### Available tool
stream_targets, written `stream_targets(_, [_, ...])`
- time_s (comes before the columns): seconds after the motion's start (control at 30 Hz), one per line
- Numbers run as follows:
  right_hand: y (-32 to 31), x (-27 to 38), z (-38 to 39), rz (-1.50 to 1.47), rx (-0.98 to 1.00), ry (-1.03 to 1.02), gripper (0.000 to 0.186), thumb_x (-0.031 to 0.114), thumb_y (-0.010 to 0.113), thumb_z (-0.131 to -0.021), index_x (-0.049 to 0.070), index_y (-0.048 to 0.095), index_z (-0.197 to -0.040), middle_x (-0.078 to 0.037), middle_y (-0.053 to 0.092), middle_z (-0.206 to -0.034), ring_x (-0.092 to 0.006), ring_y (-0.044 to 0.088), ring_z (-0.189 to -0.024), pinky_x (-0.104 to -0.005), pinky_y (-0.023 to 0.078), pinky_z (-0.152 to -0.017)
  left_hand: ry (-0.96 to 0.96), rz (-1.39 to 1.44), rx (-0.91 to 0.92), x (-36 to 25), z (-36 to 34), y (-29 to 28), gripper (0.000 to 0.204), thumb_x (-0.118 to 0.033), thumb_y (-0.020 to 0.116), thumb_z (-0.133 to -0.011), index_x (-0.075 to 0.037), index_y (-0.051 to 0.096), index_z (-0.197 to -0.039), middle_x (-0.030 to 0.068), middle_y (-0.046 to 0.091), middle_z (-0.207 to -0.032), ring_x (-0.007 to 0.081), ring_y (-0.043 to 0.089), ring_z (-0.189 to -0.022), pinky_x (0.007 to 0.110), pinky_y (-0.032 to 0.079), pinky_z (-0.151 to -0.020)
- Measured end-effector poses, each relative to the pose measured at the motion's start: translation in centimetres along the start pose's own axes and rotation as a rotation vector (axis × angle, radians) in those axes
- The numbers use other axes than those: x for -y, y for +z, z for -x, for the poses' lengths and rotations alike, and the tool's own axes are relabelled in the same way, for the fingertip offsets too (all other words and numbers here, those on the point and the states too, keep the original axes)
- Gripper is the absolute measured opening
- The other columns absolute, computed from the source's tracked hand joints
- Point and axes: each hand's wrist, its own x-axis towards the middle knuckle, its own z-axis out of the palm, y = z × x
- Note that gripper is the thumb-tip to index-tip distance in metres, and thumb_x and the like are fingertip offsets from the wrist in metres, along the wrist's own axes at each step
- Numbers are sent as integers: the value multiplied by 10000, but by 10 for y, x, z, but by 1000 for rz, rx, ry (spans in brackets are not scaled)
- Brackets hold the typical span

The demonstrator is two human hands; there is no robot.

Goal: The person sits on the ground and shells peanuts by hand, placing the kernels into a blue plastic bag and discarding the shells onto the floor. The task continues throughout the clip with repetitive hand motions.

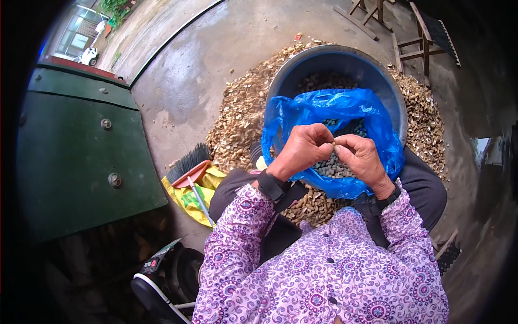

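My left hand (303,148) and my right hand (362,157) meet over a blue plastic bag (324,110) that rests on my lap. Both pinch one small pale seed (334,143) between their fingertips. The bag holds several grey-green shelled seeds (333,167). Behind the bag stands a large blue basin (337,62) with brownish unshelled seeds in it. Each wrist wears a black band.
A heap of tan husks (240,113) covers the concrete floor around the basin. A broom with an orange head (190,167) lies on a yellow bag at my left. A green metal box (81,146) stands further left. Wooden stools (415,38) are at the back right.
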Motion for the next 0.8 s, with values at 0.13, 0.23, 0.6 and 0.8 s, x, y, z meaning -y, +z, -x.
stream_targets(0.13, [-1,1,3,81,-24,-46,125,76,574,-766,-19,610,-839,-124,614,-751,-202,593,-686,-290,452,-609,22,-90,-12,1,-2,5,86,-22,631,-684,-16,607,-766,-6,587,-683,55,528,-662,211,443,-595])
stream_targets(0.23, [2,0,4,158,-90,-121,106,64,572,-755,-17,610,-811,-129,607,-728,-218,592,-661,-300,447,-589,51,-76,-60,8,-5,10,62,-35,615,-668,-7,596,-721,-3,562,-622,47,504,-600,207,416,-521])
stream_targets(0.6, [3,-20,13,29,-119,-1,111,52,559,-768,-7,617,-841,-72,598,-691,-91,542,-607,-246,427,-524,-122,-83,3,0,-9,20,63,-30,601,-710,23,566,-714,51,558,-610,103,533,-542,223,428,-482])
stream_targets(0.8, [3,-34,27,-14,-114,-61,121,48,556,-776,-12,612,-865,-94,609,-735,-124,571,-621,-254,447,-540,-202,-33,112,17,-12,19,74,-33,604,-718,4,547,-747,42,563,-615,97,541,-539,211,430,-478])
